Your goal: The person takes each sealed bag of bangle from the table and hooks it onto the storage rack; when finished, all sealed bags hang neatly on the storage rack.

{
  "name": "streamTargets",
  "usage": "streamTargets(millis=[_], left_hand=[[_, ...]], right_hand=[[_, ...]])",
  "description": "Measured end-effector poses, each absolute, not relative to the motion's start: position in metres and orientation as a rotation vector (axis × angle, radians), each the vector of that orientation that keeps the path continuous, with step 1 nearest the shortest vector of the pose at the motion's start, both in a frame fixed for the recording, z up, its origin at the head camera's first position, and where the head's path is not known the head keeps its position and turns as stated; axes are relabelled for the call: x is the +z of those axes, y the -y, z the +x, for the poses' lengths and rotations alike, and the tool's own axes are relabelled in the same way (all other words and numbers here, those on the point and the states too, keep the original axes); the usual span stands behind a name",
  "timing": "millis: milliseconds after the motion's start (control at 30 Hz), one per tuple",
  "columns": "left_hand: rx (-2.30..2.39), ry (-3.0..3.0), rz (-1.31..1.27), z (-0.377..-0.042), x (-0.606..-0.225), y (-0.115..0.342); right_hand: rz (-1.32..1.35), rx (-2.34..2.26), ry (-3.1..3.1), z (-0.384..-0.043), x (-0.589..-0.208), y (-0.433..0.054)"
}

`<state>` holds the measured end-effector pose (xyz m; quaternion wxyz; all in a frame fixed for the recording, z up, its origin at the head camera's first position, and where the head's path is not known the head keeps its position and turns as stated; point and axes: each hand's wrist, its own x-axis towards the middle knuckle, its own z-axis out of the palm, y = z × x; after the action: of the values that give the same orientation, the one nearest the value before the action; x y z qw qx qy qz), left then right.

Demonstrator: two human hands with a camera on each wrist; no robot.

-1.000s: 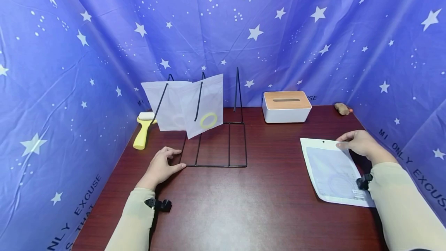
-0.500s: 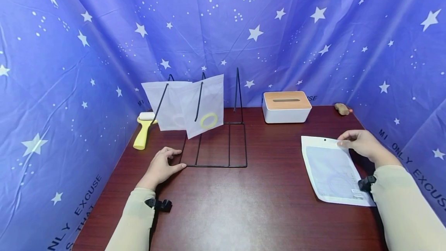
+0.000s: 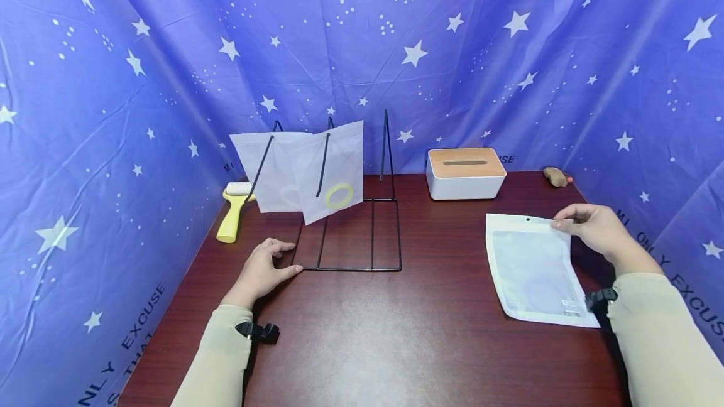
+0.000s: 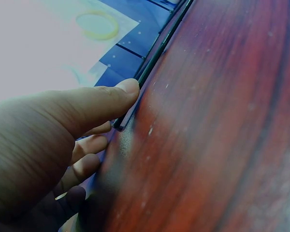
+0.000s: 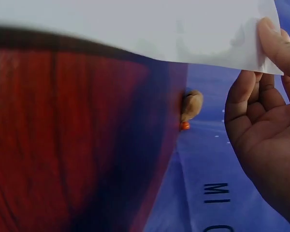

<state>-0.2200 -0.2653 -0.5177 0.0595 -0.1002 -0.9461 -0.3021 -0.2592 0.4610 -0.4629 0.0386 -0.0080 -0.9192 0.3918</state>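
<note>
A black wire rack (image 3: 372,234) stands on the table with two white translucent pouches, the left pouch (image 3: 271,174) and the right pouch (image 3: 334,171), upright between its dividers. The right one shows a yellow ring through its face. My left hand (image 3: 263,272) holds the rack's front left corner, thumb on the front wire and fingers at the side wire; in the left wrist view the thumb (image 4: 101,101) presses on the wire. At the right, my right hand (image 3: 594,231) pinches the top right corner of another white-edged flat pouch (image 3: 532,269), whose top edge is raised.
A yellow-handled roller (image 3: 230,222) lies left of the rack. Behind stands a white tissue box (image 3: 466,184) with a wooden lid. A small brown object (image 3: 556,176) sits at the back right corner. Blue starry cloth (image 3: 362,36) hangs around the table.
My right hand has moved slightly up and to the right, lifting the top of the pouch and tilting it. The left hand and the rack have stayed in place.
</note>
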Motion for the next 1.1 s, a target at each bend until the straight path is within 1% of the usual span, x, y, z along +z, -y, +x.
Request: streamTargets(millis=[333, 633, 1100], left_hand=[[-0.917, 2.858, -0.304, -0.219, -0.517, 0.265], [-0.910, 2.849, -0.313, -0.219, -0.518, 0.265], [-0.917, 2.849, -0.314, -0.220, -0.519, 0.266]], right_hand=[[0.053, 1.317, 2.597, -0.246, -0.438, -0.449], [0.070, 1.266, 2.533, -0.231, -0.416, -0.429], [0.172, 1.370, 2.270, -0.220, -0.394, -0.414]])
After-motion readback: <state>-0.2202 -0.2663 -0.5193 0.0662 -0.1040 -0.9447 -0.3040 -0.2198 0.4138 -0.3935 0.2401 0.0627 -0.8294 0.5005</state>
